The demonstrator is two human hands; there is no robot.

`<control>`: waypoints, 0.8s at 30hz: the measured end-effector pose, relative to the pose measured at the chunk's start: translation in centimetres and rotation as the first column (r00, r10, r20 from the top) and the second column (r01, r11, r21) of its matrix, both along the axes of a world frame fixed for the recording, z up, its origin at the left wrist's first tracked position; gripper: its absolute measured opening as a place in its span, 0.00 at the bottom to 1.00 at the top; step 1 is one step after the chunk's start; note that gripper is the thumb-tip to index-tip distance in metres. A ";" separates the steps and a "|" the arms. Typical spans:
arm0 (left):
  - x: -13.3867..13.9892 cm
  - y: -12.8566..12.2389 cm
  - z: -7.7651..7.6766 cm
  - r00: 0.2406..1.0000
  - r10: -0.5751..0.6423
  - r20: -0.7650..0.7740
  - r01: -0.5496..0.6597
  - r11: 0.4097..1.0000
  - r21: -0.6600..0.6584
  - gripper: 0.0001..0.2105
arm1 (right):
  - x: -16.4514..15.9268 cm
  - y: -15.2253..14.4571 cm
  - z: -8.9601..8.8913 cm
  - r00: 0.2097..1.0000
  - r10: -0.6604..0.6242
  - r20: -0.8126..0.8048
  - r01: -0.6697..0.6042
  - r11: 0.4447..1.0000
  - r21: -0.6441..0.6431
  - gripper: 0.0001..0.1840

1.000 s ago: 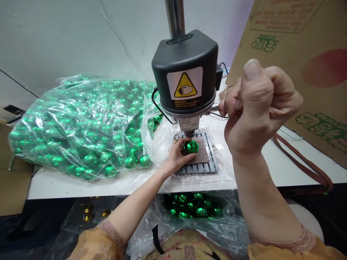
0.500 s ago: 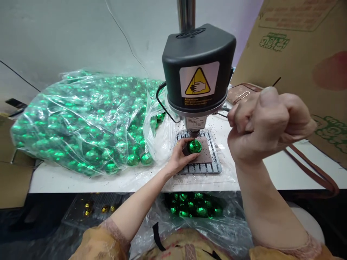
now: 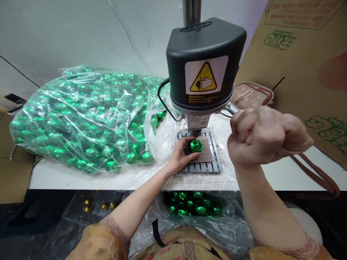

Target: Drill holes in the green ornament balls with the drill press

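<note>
A shiny green mirror-faceted ball (image 3: 196,145) rests on the slotted metal base plate (image 3: 217,167), under the bit of a black drill press (image 3: 206,47). My left hand (image 3: 181,153) holds the ball from its left side, thumb and fingers curved round it. The bit meets the top of the ball, as far as I can see. To the right of the drill head, my right hand (image 3: 261,137) is a closed fist round the end of the press's lever (image 3: 230,109); most of that lever is hidden by the fingers.
A big clear bag (image 3: 81,119) full of green balls lies left on the white table (image 3: 94,181). Below the table edge sits an open bag of green balls (image 3: 193,206), with a few gold balls (image 3: 87,205) farther left. Behind my right hand are a brown bag (image 3: 253,94) and cardboard (image 3: 298,72).
My right fist has come down a little with the lever. My left hand stays on the ball in the same place. The whole view has shifted slightly.
</note>
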State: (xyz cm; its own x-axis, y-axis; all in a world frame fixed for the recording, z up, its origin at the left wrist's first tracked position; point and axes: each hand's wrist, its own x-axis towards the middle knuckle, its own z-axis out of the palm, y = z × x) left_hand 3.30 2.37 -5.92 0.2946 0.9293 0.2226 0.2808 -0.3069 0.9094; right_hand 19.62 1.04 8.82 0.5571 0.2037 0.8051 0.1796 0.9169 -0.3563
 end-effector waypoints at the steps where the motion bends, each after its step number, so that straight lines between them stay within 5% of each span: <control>1: 0.0 0.0 0.0 1.000 0.002 -0.003 -0.002 1.000 0.001 0.27 | 0.0 0.0 -0.1 1.000 0.005 -0.003 -0.005 1.000 -0.014 0.22; 11: 0.1 -0.1 0.0 1.000 0.026 -0.016 -0.026 1.000 0.008 0.27 | 0.3 0.6 -0.8 0.997 0.002 0.071 -0.013 0.989 0.149 0.23; 21: 0.0 0.1 -0.3 1.000 0.011 0.007 -0.011 1.000 -0.011 0.27 | 0.5 0.4 -2.1 0.994 -0.006 0.111 -0.009 0.991 0.133 0.26; 24: 0.0 0.0 -0.3 1.000 0.022 0.013 -0.022 1.000 -0.007 0.28 | 0.1 0.1 -1.2 0.999 0.014 0.045 -0.018 0.994 0.107 0.24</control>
